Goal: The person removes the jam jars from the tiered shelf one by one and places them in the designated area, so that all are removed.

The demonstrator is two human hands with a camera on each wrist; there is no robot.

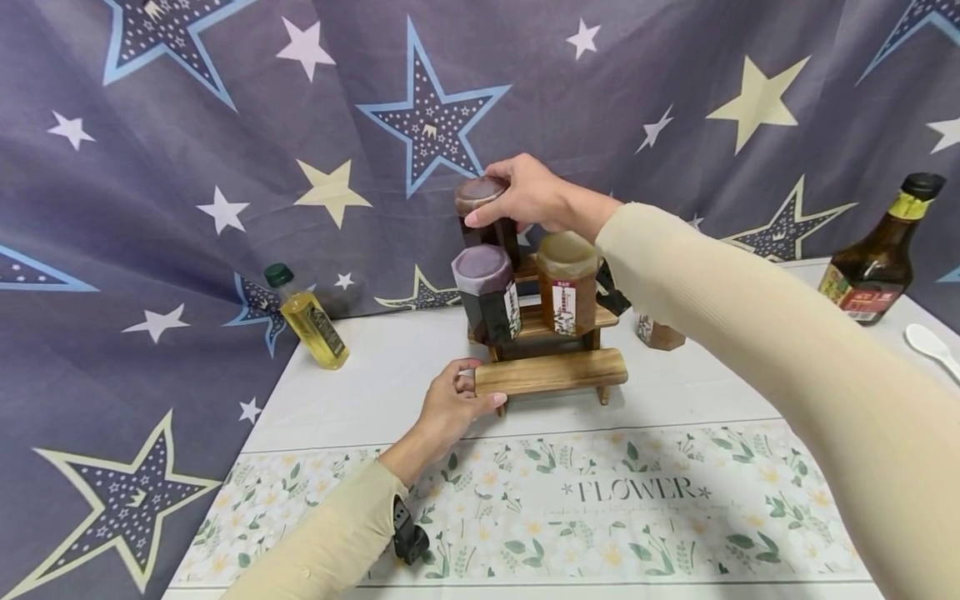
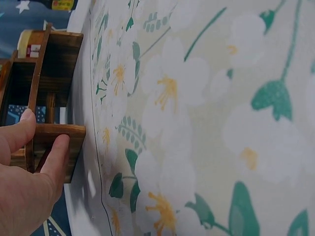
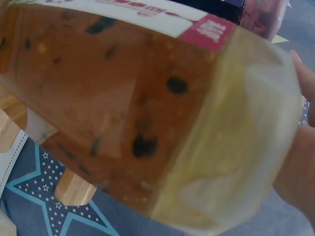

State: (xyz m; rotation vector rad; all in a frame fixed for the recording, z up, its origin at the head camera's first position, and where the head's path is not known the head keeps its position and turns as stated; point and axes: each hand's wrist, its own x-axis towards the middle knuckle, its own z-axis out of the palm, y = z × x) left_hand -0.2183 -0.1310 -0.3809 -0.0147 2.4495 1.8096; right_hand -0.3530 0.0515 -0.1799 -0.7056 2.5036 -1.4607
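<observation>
A small stepped wooden rack (image 1: 551, 372) stands on the table. My left hand (image 1: 447, 406) grips the left end of its lowest step, thumb in front; the left wrist view shows the fingers (image 2: 56, 155) on the wood. At the top step my right hand (image 1: 536, 198) holds a dark jar (image 1: 480, 196) with a brownish lid, by its upper part. On the middle step stand a dark jar with a purple lid (image 1: 483, 265) and an amber jar with a yellowish lid (image 1: 567, 283). That amber jar (image 3: 113, 98) fills most of the right wrist view, partly covering my right hand (image 3: 300, 162).
A bottle of yellow oil (image 1: 315, 329) stands at the left by the curtain. Right of the rack is another jar (image 1: 660, 332), partly behind my right sleeve. Farther right are a dark sauce bottle (image 1: 873, 258) and a white spoon (image 1: 930, 346).
</observation>
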